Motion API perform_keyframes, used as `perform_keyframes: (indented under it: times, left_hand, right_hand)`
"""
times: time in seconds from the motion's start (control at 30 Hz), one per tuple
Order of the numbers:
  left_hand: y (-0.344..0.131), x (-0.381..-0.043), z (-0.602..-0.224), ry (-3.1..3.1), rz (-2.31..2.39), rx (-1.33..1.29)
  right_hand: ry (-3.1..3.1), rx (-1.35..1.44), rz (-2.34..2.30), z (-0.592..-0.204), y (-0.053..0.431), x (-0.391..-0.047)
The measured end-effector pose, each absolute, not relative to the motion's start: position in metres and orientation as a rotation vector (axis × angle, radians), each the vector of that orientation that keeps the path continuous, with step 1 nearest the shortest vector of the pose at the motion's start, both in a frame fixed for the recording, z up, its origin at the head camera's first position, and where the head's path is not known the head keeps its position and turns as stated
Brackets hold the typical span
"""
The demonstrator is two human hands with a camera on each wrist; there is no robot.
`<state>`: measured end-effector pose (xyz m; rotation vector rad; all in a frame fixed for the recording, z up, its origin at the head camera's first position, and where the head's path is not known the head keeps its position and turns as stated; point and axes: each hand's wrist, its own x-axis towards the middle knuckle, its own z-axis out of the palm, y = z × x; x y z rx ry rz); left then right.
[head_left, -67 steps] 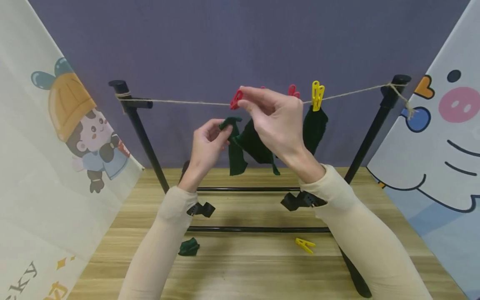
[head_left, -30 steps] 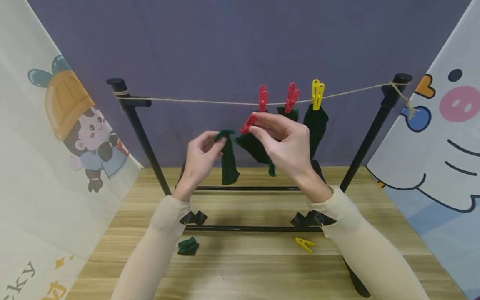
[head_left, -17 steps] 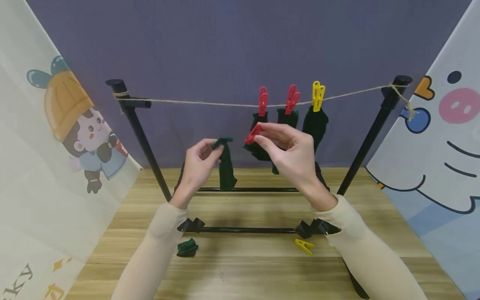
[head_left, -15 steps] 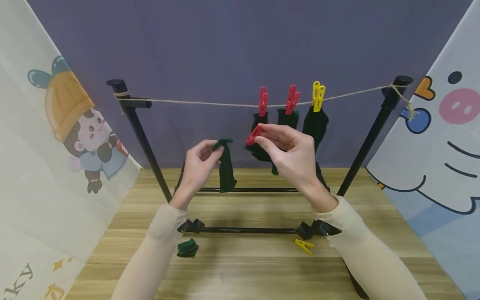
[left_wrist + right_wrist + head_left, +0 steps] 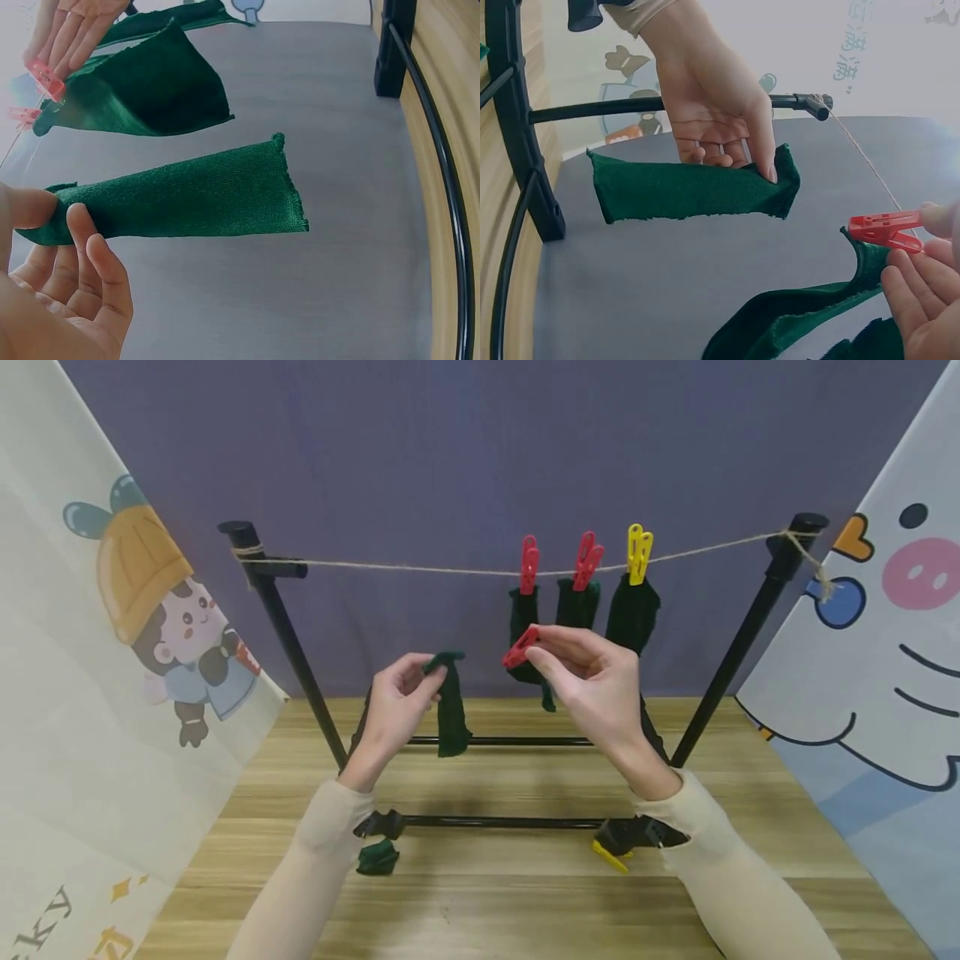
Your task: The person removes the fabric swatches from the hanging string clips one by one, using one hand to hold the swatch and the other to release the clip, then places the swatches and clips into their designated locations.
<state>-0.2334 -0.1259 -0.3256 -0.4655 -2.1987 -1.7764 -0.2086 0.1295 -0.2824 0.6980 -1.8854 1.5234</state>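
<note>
My left hand [image 5: 395, 702] pinches a dark green piece of cloth [image 5: 453, 714] by its upper end, between thumb and fingers. The strip hangs down below the clothesline. In the left wrist view the cloth [image 5: 187, 195] shows a knitted surface and a rough cut end. My right hand [image 5: 596, 693] pinches a red clothespin [image 5: 521, 647] between thumb and fingertips, in front of a hanging green cloth [image 5: 524, 618]. From the right wrist, the red clothespin [image 5: 885, 227] appears with its handles toward the thumb and fingers.
A twine line [image 5: 420, 567] runs between two black posts. Two red clothespins [image 5: 529, 564] and a yellow one [image 5: 638, 556] hold green cloths on its right half. On the wooden table lie a crumpled green cloth [image 5: 378, 857] and a yellow clothespin [image 5: 611, 857], partly hidden by the right wrist mount.
Both hands have come down from the line, the right one also shifting right with its red clothespin. The green cloth has lowered with the left hand. Both grips stay the same.
</note>
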Motion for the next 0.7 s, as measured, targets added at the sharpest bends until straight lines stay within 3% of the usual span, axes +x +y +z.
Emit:
perform_keyframes:
  times: [0.7]
  left_hand:
    - [-0.127, -0.227, -0.34, -2.202, -1.786, -0.477]
  right_hand:
    - [-1.925, 0.659, 1.643, -0.301, 0.139, -0.202]
